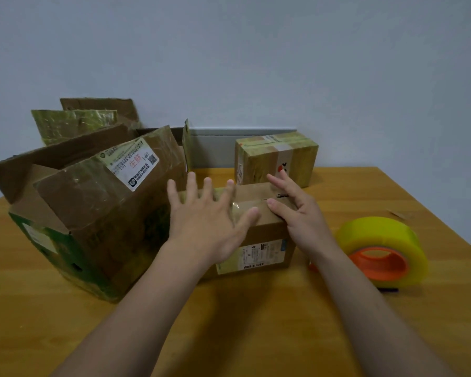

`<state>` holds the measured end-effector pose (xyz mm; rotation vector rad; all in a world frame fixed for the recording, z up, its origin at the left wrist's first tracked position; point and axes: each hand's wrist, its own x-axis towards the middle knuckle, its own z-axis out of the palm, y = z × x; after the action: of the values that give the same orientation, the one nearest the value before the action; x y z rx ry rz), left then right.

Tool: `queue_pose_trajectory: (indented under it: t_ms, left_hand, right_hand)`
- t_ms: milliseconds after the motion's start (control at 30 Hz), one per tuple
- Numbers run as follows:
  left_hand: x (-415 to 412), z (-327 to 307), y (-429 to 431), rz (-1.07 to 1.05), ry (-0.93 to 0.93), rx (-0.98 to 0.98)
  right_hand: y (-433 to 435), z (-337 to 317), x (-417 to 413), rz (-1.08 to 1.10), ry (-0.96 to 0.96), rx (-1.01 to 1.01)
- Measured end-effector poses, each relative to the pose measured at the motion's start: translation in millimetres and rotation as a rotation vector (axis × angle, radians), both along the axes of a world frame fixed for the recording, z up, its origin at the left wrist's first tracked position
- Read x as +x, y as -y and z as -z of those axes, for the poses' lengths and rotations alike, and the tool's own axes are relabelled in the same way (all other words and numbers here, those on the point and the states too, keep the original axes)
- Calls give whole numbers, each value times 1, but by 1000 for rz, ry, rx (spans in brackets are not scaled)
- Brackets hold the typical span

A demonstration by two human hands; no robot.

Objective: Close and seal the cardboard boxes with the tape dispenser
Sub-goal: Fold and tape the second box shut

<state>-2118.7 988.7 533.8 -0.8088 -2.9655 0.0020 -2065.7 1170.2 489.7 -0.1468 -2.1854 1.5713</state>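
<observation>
A small closed cardboard box (259, 240) with a white label on its front sits in the middle of the wooden table. My left hand (201, 216) lies flat on its top with fingers spread. My right hand (294, 210) rests on the top's right part, fingers spread and slightly curled. A strip of clear tape shows between the hands. The tape dispenser (382, 253), a yellow roll on an orange core, stands on the table to the right of the box, untouched. A large open box (93, 213) with raised flaps stands to the left.
A small taped box (278, 159) stands behind the middle box near the wall. More open cardboard flaps (76, 123) rise at the back left. The wooden table (256, 322) reaches toward me; its right edge runs past the dispenser.
</observation>
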Motion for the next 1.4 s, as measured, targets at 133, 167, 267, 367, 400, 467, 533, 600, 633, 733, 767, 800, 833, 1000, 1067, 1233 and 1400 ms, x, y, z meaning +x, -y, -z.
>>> queue_pose_trajectory:
  t_ms: [133, 167, 267, 367, 400, 467, 533, 600, 633, 733, 767, 800, 833, 1000, 1067, 1233, 1400]
  left_hand:
    - [-12, 4, -11, 182, 79, -5]
    - [-15, 3, -12, 193, 93, -23]
    - [-25, 2, -11, 206, 142, -83]
    - [-25, 0, -12, 205, 149, -91]
    - [-23, 0, -12, 206, 121, -89]
    - [-19, 1, -11, 221, 49, -98]
    - [-20, -1, -8, 250, 22, -89]
    - [-26, -6, -4, 295, 35, -63]
    - [-28, -10, -3, 327, 44, -53]
    - [-27, -20, 1, 408, 95, -28]
    - [-24, -23, 1, 421, 110, -19]
    - [-21, -24, 0, 429, 114, -18]
    - [-18, -23, -2, 430, 104, -32]
    - [-23, -6, -20, 343, 74, -142]
    - [-27, -8, -22, 342, 119, -143]
    - [-20, -12, -18, 346, 161, -79]
    - [-12, -25, -14, 435, 162, -29]
  right_hand:
    - [-2, 3, -6, 22, 13, -8]
    - [-1, 2, -8, 40, 27, 4]
    - [2, -1, -11, 107, 75, 88]
    - [1, -8, -8, 94, 133, 212]
    - [-1, -11, -5, 64, 167, 277]
    - [-7, -20, 5, -11, 247, 414]
    - [-17, -34, 20, 14, 312, 507]
    - [-35, -52, 40, 165, 343, 580]
    - [-49, -59, 51, 246, 390, 635]
    - [-94, -67, 75, 337, 705, 733]
    - [-108, -64, 80, 319, 807, 719]
    - [-119, -59, 86, 284, 871, 678]
    - [-128, -54, 91, 248, 881, 604]
    - [-153, -42, 105, 114, 757, 287]
    - [-149, -43, 111, 134, 740, 228]
    - [-139, -40, 121, 251, 605, 212]
    - [-144, -65, 134, 300, 365, 193]
